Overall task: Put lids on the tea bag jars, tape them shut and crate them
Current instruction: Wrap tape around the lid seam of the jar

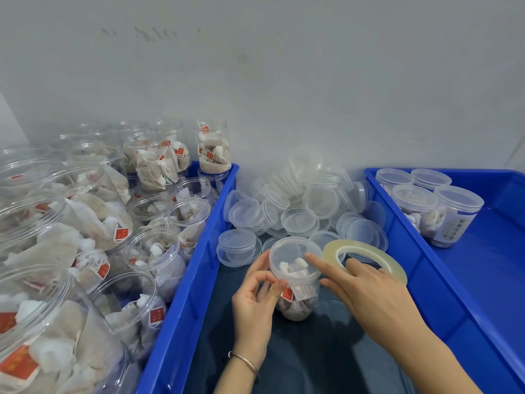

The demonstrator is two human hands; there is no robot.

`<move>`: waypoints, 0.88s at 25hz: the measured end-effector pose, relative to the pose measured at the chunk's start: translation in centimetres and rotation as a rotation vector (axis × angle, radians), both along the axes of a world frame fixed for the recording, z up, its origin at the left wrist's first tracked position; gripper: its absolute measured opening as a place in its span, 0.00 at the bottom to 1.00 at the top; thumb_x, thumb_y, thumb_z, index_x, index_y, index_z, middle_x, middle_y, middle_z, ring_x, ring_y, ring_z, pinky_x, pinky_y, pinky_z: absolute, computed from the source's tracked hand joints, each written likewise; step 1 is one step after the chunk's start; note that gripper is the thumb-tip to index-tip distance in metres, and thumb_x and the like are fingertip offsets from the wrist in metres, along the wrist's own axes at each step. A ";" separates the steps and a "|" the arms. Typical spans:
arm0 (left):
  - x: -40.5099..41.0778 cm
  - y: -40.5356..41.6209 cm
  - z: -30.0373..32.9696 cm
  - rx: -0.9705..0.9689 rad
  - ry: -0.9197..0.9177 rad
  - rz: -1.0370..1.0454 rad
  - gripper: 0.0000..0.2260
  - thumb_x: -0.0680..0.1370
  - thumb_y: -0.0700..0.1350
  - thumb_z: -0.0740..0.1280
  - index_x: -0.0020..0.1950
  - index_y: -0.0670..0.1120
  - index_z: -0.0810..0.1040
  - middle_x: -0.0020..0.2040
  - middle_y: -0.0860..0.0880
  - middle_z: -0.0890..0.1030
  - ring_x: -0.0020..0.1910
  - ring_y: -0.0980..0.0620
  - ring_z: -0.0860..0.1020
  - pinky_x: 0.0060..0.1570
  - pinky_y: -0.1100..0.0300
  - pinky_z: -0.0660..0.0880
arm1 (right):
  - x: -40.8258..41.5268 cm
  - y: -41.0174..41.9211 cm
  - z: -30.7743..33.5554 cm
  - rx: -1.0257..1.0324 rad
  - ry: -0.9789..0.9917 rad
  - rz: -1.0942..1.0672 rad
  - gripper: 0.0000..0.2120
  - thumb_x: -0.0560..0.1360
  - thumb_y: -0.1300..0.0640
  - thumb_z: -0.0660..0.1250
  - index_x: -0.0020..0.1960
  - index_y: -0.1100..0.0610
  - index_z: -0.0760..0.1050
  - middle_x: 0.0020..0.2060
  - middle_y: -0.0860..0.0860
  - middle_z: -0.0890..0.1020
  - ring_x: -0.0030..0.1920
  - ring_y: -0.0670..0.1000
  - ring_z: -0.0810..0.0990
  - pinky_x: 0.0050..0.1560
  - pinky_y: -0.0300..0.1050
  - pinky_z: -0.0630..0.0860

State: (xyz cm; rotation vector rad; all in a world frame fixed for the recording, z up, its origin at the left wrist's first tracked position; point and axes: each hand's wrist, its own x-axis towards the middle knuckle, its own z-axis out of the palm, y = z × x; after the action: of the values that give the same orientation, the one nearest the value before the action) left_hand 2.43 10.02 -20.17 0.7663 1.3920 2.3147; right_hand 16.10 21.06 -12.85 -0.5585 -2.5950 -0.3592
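- Nearest the viewer, two bare forearms reach in over a dark tabletop (312, 351) that lies between two blue crates; a thin bangle (243, 359) circles the left wrist
- The left hand (255, 300) has its grip pinched on the side of a lidded tea bag jar (295, 282), just under the lid's rim, thumb and fingertips curled against the plastic
- The right hand (372, 291) wears a roll of clear tape (366, 258) looped over its fingers; its grip is curled through the roll while the straight forefinger touches the lid on top of the jar
- Judged from this, the jar is capped and taping is about to start. The tape end could fold back on itself, or the jar could twist in the light pinch and leave the seal crooked
- Just behind the jar, a heap of loose clear lids (298, 203) is piled against the wall
- To the left, a blue crate (199, 280) is crowded with open jars of tea bags (159, 163), still uncapped
- To the right, another blue crate (483, 280) holds four finished jars (443, 211), lids on, standing together in its far corner
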 end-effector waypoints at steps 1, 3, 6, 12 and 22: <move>-0.3 0.0 -0.2 -0.004 0.001 -0.006 0.08 0.69 0.37 0.72 0.39 0.37 0.73 0.63 0.52 0.79 0.65 0.55 0.75 0.56 0.68 0.73 | 0.0 0.1 0.1 0.001 0.004 0.007 0.22 0.75 0.44 0.52 0.64 0.43 0.77 0.25 0.50 0.71 0.21 0.52 0.70 0.24 0.41 0.60; -1.0 0.1 -0.3 -0.006 -0.004 -0.034 0.14 0.68 0.38 0.73 0.47 0.41 0.69 0.61 0.52 0.80 0.63 0.55 0.77 0.57 0.65 0.74 | -0.2 0.1 0.2 0.003 0.001 0.021 0.22 0.75 0.44 0.53 0.63 0.43 0.78 0.25 0.50 0.71 0.20 0.51 0.71 0.24 0.41 0.58; -2.1 0.2 0.2 -0.068 0.113 -0.082 0.18 0.67 0.38 0.73 0.56 0.45 0.76 0.57 0.49 0.80 0.58 0.58 0.78 0.55 0.66 0.75 | -0.3 0.2 0.3 -0.014 -0.004 0.026 0.22 0.74 0.45 0.53 0.61 0.43 0.79 0.25 0.50 0.71 0.20 0.51 0.71 0.24 0.41 0.57; -2.7 -1.0 0.1 -0.259 0.323 -0.186 0.24 0.72 0.42 0.74 0.66 0.54 0.74 0.67 0.58 0.74 0.68 0.61 0.70 0.64 0.65 0.69 | -0.2 -0.4 0.7 -0.052 -0.011 0.061 0.21 0.73 0.45 0.54 0.59 0.43 0.81 0.24 0.50 0.71 0.18 0.51 0.69 0.22 0.39 0.56; -1.3 2.4 1.6 -0.425 0.367 0.071 0.37 0.56 0.44 0.82 0.55 0.61 0.64 0.56 0.60 0.72 0.54 0.68 0.71 0.50 0.70 0.71 | 1.7 0.9 1.1 -0.235 -0.109 -0.170 0.29 0.74 0.33 0.37 0.63 0.42 0.67 0.54 0.39 0.77 0.48 0.42 0.72 0.59 0.41 0.56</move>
State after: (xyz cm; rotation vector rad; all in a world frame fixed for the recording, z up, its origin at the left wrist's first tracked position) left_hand 1.13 12.45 -18.58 1.0462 2.0095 1.8794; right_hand 17.84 21.97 -11.74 -0.8662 -2.7215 -0.1420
